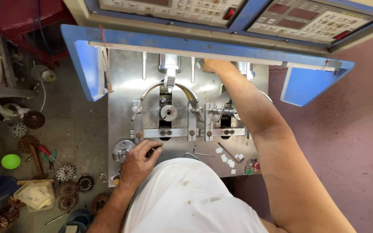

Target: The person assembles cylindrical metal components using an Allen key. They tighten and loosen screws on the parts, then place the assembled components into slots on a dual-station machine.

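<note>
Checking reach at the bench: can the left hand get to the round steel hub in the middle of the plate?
Probably yes. The left hand rests at the plate's near edge, and the hub sits just beyond a flat crossbar. Nothing stands over the hub; the right hand is farther back.

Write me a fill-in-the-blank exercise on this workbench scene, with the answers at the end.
1. The left hand rests on the steel work plate beside a round ____ fixture.
2. The right hand reaches to the ____ edge of the plate.
3. Small white paper squares lie near a bent metal ____ key.
4. A ____ bowl sits on the floor.

Missing words: metal; far; hex; green
</note>
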